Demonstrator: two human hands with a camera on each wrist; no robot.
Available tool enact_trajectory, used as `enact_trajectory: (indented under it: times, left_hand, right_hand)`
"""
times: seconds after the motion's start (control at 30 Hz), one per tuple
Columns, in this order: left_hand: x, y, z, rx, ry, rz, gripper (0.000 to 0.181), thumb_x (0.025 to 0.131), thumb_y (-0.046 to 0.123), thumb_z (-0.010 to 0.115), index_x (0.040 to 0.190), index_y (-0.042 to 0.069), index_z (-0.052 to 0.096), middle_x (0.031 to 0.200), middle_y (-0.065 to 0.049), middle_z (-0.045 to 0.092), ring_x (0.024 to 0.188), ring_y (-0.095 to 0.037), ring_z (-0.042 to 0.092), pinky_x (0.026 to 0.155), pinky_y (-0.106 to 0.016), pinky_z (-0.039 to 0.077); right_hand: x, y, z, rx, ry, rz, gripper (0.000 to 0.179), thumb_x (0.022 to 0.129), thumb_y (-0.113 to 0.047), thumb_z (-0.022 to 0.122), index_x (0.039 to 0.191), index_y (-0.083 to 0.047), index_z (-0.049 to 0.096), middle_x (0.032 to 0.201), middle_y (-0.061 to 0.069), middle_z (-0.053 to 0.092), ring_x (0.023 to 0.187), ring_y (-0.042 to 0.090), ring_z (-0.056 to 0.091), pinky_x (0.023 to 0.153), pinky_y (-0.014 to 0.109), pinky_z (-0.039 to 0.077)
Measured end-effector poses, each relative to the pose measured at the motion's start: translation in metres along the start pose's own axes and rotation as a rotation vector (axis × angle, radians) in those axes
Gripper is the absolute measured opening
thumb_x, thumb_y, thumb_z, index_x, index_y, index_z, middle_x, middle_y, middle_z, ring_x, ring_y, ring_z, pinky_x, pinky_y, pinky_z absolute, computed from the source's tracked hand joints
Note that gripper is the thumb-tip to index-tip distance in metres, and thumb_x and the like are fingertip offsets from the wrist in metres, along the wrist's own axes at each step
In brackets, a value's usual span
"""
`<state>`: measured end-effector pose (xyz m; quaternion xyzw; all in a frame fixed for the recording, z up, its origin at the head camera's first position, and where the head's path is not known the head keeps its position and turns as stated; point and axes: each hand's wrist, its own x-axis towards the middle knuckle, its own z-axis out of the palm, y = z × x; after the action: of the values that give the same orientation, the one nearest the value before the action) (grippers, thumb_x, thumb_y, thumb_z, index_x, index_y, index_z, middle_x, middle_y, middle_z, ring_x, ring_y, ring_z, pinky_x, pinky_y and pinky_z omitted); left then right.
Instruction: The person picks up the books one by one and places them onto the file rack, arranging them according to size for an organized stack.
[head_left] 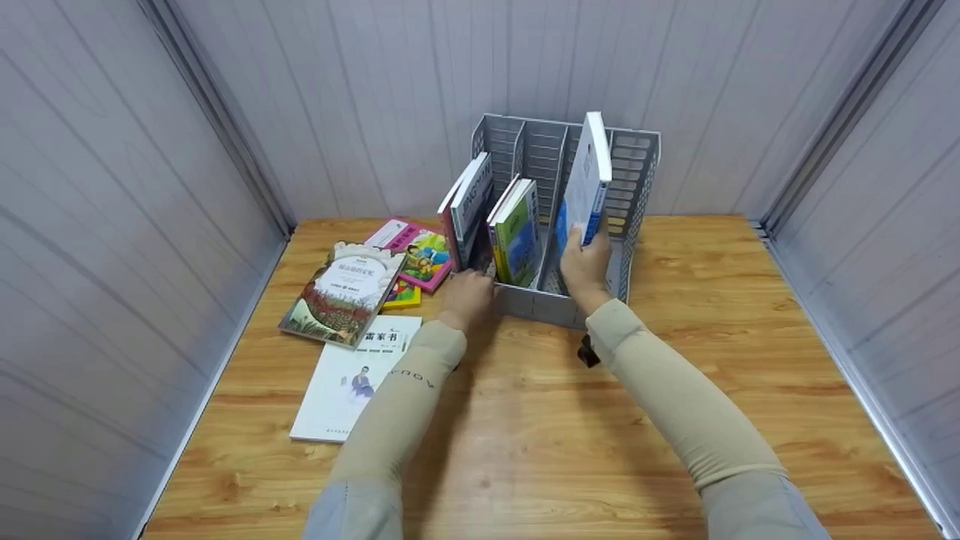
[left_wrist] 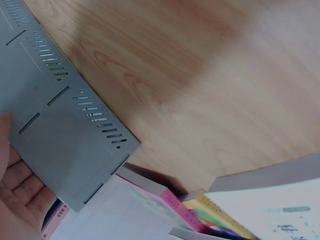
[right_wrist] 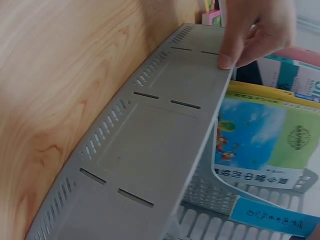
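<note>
A grey book organizer with several upright compartments stands at the back. My left hand grips its front rim near the left corner; in the right wrist view the thumb presses the outer face. My right hand holds a thick white-and-blue book upright by its lower part, thumb on the cover, in a compartment right of the middle. The blue spine of this book shows in the right wrist view. A green-and-blue book leans with others in the second compartment; white and red books lean in the leftmost.
Left of the organizer, a landscape-covered book overlaps a pink book, a yellow book and a white book. Pale panel walls enclose the wooden surface at the back and both sides.
</note>
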<state>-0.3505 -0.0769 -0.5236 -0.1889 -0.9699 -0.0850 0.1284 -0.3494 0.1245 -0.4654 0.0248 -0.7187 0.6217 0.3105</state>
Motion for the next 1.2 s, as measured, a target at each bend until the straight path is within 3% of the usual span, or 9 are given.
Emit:
enact_trajectory:
  times: [0.27,0.6,0.77,0.9,1.1,1.2]
  left_hand:
    - [0.002,0.004,-0.004,0.009,-0.079,-0.047,0.032,0.11,0.027,0.066,0.112,-0.001,0.083,0.102,-0.019,0.082,0.097,-0.037,0.079,0.091,-0.052,0.065]
    - [0.001,0.006,-0.002,0.032,-0.043,-0.05,0.036,0.111,0.031,0.065,0.111,0.0,0.083,0.099,-0.019,0.082,0.094,-0.035,0.079,0.088,-0.051,0.066]
    - [-0.001,0.005,-0.001,0.037,-0.008,-0.039,0.034,0.109,0.029,0.068,0.106,-0.001,0.083,0.096,-0.019,0.082,0.091,-0.037,0.079,0.085,-0.052,0.066]
    - [0.0,0.005,0.0,0.037,0.006,-0.036,0.033,0.108,0.027,0.069,0.103,-0.002,0.083,0.095,-0.019,0.082,0.091,-0.037,0.079,0.084,-0.053,0.066]
    - [0.001,0.006,-0.001,0.007,-0.031,-0.042,0.033,0.11,0.026,0.066,0.109,-0.003,0.083,0.099,-0.019,0.082,0.094,-0.037,0.079,0.088,-0.053,0.066]
    - [0.001,0.006,-0.001,0.007,-0.029,-0.047,0.033,0.11,0.026,0.066,0.108,-0.002,0.083,0.097,-0.019,0.082,0.093,-0.037,0.079,0.087,-0.052,0.066]
  right_hand:
    - [-0.001,0.023,0.014,0.002,0.061,0.041,0.052,0.107,-0.002,0.05,0.158,0.01,0.042,0.151,0.035,0.056,0.143,0.046,0.056,0.121,0.055,0.046]
    - [0.0,0.046,0.027,0.012,0.105,0.11,0.053,0.108,-0.004,0.052,0.156,0.015,0.04,0.149,0.037,0.056,0.144,0.047,0.054,0.124,0.052,0.044]
    - [-0.007,0.054,0.038,-0.001,0.12,0.186,0.042,0.105,-0.005,0.054,0.141,0.017,0.05,0.136,0.039,0.062,0.131,0.049,0.061,0.116,0.055,0.048]
    - [-0.011,0.059,0.043,0.007,0.067,0.25,0.038,0.105,-0.006,0.054,0.136,0.016,0.051,0.132,0.038,0.062,0.125,0.048,0.062,0.112,0.055,0.049]
    - [-0.009,0.06,0.036,0.066,-0.108,0.291,0.061,0.108,-0.005,0.05,0.166,0.002,0.032,0.162,0.03,0.047,0.149,0.043,0.05,0.124,0.055,0.042]
    - [-0.005,0.062,0.031,0.039,-0.205,0.3,0.071,0.106,-0.001,0.048,0.171,-0.007,0.022,0.167,0.028,0.04,0.146,0.04,0.048,0.121,0.052,0.042]
